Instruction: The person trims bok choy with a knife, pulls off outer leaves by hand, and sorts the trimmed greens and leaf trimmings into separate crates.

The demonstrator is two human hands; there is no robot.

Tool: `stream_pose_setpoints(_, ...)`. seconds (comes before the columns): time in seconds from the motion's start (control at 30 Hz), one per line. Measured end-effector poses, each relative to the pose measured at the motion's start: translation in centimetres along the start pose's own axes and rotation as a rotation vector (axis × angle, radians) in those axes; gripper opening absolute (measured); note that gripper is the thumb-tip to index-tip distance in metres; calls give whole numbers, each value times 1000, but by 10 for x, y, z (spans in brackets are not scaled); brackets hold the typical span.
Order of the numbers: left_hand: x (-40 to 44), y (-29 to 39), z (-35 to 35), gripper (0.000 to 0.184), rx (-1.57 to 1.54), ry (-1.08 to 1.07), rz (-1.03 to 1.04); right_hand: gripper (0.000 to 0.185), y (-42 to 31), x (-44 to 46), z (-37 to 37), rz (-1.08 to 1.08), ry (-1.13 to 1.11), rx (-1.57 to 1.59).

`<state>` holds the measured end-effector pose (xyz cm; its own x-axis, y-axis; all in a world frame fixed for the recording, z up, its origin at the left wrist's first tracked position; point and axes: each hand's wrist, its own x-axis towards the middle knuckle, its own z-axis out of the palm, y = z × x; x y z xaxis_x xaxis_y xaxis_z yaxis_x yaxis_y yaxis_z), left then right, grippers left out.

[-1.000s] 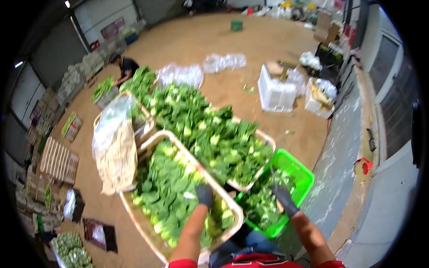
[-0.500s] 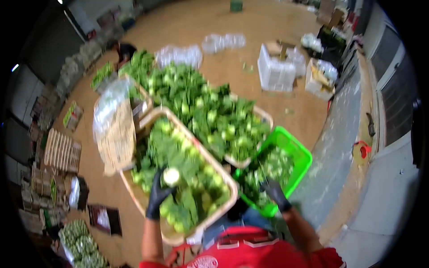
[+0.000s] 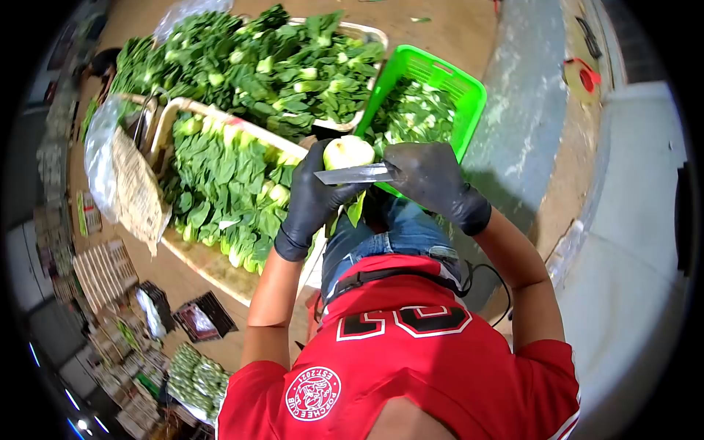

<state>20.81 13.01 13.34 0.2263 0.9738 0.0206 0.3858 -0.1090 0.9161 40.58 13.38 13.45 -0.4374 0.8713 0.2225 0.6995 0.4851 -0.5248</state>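
My left hand (image 3: 306, 199), in a black glove, is wrapped round a head of bok choy (image 3: 347, 152). Its pale, rounded base points up and some green leaf hangs below the fingers. In my right hand (image 3: 434, 182), also gloved in black, is a knife (image 3: 353, 175); the fist hides its handle. The blade lies level across the near side of the bok choy base, its tip toward my left hand; whether it touches cannot be made out. Both hands are close together in front of my lap, just short of the bright green crate (image 3: 475, 99).
Rows of bok choy (image 3: 231, 187) fill a beige crate at my left. Behind stands another heaped pile of bok choy (image 3: 242, 62). Leaf trimmings (image 3: 418, 114) lie in the green crate. Brown paper (image 3: 136, 183) and clear plastic hang over a crate at the left. A red tape dispenser (image 3: 583, 75) sits at the right.
My left hand has brought the bok choy from above the beige crate to my front. My right hand has come from the green crate to meet it with the knife. The view has tilted down.
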Motion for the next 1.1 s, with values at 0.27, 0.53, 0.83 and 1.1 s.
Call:
stream_pose_setpoints(0.27,17,4,56,55,135,-210,88,21,75,-71,24,319,-4,-55)
stream_pose_setpoints(0.53,38,-24,99,70,-41,-343,-25,52,76,-89,9,466,299,851)
stream_pose_setpoints(0.83,65,-38,96,41,-826,-641,-742,39,118,-62,0,694,-100,1059)
stream_pose_setpoints(1.1,52,-89,92,26,-1075,-712,-722,27,133,-37,11,819,-389,1056)
